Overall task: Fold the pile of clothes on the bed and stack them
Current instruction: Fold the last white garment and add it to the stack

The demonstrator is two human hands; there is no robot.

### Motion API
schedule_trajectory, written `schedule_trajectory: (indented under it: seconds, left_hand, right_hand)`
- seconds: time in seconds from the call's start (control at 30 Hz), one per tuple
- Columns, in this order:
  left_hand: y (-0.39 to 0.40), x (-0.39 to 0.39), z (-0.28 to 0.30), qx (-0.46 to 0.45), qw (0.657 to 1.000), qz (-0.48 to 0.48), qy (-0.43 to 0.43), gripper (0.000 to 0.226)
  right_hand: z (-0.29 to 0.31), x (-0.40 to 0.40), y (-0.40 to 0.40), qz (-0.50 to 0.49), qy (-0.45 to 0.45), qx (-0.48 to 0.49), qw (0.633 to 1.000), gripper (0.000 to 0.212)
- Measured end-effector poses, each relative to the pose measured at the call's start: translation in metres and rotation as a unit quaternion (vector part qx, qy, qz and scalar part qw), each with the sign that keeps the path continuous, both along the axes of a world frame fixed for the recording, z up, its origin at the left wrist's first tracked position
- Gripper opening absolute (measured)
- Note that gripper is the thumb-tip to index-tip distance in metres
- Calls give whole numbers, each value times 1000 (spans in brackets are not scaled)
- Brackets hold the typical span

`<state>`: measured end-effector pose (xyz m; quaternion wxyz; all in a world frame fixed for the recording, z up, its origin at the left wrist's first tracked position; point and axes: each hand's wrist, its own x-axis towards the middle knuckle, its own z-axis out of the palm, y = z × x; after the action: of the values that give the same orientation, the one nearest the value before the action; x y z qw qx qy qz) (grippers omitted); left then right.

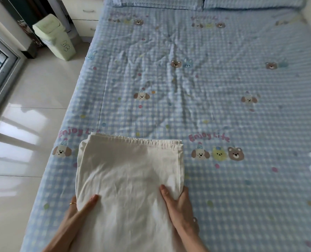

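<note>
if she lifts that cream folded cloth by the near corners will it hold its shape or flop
Likely floppy: the cream folded cloth shows soft wrinkles and sags around the left hand and right hand. It probably feels light, since the layers look thin at the far edge. The stacked layers may slide apart, as only the near corners are gripped.

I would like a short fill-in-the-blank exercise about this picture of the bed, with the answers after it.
1. Both hands grip a folded ____-coloured garment.
2. The ring is on the ____ hand.
3. The right hand has its ____ on top of the garment.
4. On the floor beside the bed stands a pale ____ bin.

Missing words: cream; left; thumb; green
</note>
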<state>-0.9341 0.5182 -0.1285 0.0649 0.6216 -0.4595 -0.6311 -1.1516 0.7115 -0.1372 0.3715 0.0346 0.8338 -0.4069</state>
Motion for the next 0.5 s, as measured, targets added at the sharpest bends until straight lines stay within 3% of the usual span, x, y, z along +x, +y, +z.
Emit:
schedule_trajectory:
  seconds: [0.1, 0.27, 0.5]
  left_hand:
    - [24, -36, 23, -18, 1000, -11, 22, 76]
    - [80, -102, 62, -4, 998, -34, 53, 81]
    - [219, -245, 91, 12, 997, -29, 76, 59]
  right_hand:
    - [12, -21, 28, -38, -4, -26, 999, 75]
    - [38, -74, 90, -78, 25, -73, 994, 65]
    - [70, -207, 224, -79, 91, -59, 991, 54]
